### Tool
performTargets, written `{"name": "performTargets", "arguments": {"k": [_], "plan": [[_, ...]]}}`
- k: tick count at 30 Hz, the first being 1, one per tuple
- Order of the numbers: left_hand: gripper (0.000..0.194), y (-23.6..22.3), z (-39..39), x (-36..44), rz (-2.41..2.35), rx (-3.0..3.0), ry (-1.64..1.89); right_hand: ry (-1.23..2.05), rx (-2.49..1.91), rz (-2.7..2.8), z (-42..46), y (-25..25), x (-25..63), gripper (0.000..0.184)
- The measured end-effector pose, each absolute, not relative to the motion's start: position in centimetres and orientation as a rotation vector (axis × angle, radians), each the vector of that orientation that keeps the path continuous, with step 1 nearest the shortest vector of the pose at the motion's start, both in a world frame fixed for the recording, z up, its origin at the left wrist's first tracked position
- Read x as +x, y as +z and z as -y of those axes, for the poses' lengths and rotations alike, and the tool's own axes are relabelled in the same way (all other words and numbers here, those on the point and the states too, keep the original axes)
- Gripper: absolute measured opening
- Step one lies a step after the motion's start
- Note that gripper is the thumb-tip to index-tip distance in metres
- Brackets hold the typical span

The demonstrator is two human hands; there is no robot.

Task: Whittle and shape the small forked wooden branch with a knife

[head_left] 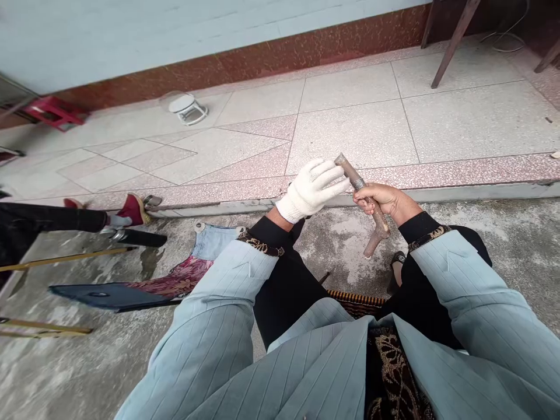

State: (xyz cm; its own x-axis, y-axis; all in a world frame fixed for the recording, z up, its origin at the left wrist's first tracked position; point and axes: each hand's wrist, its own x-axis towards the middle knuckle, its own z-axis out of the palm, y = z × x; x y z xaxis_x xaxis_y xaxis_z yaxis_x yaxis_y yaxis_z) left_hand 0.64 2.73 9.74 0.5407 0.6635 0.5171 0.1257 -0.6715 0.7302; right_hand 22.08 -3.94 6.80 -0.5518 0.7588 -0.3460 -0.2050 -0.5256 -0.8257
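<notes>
A crooked brown stick (349,169), like a piece of branch, is in front of me with its lower end bent to one side. Grey wire (359,184) is wound round it in a tight coil. My bare right hand (380,198) wraps round the stick just below this coil. My left hand (315,186) wears a white knitted glove. Its fingers are stretched out toward the stick's upper part, the tips at its left edge; whether they touch it I cannot tell. The left thumb is hidden.
A raised tiled step (350,134) runs ahead, bearing a white stool (188,109), a red stool (56,112) and wooden legs (455,44). To the left are a folded cloth piece (175,274), a black bottle (140,238), bamboo poles (65,258) and another person's red shoe (135,210).
</notes>
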Motion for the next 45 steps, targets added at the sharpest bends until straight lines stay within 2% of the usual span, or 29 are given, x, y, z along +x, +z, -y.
{"name": "performTargets", "arguments": {"k": [4,10,14,17,21,27,31,34,36,45], "plan": [[0.015,9.6,-2.1,1.4,-0.559,2.205,1.167,2.17,-0.928,1.012,3.9,6.4,22.0,0.023],[0.019,12.9,-2.3,1.8,-0.37,2.079,0.688,2.219,-0.891,1.006,3.8,5.9,21.8,0.026],[0.02,13.3,-2.5,2.2,-0.221,2.282,0.487,2.195,-0.884,1.002,3.7,5.7,21.7,0.027],[0.01,12.5,-2.9,2.0,-0.366,2.036,0.649,2.209,-0.87,1.028,3.7,5.7,21.8,0.028],[0.015,11.7,-3.1,1.8,-0.637,1.608,0.956,2.243,-0.828,1.046,3.7,5.7,21.9,0.03],[0.008,12.7,-2.3,2.4,-0.192,2.402,0.446,2.248,-0.802,1.016,3.8,5.5,21.7,0.03],[0.007,12.3,-2.3,2.1,-0.237,2.373,0.496,2.215,-0.828,0.999,4.1,6.0,21.7,0.025],[0.003,11.3,-2.7,1.5,-0.416,2.202,0.657,2.147,-0.887,1.011,4.2,6.4,21.9,0.017],[0.003,10.6,-2.9,1.1,-0.498,2.187,0.738,2.122,-0.895,1.052,4.3,6.5,22.1,0.018],[0.01,9.5,-2.6,0.2,-0.473,2.586,0.742,1.876,-1.03,1.138,4.2,6.4,22.7,0.016]]}}
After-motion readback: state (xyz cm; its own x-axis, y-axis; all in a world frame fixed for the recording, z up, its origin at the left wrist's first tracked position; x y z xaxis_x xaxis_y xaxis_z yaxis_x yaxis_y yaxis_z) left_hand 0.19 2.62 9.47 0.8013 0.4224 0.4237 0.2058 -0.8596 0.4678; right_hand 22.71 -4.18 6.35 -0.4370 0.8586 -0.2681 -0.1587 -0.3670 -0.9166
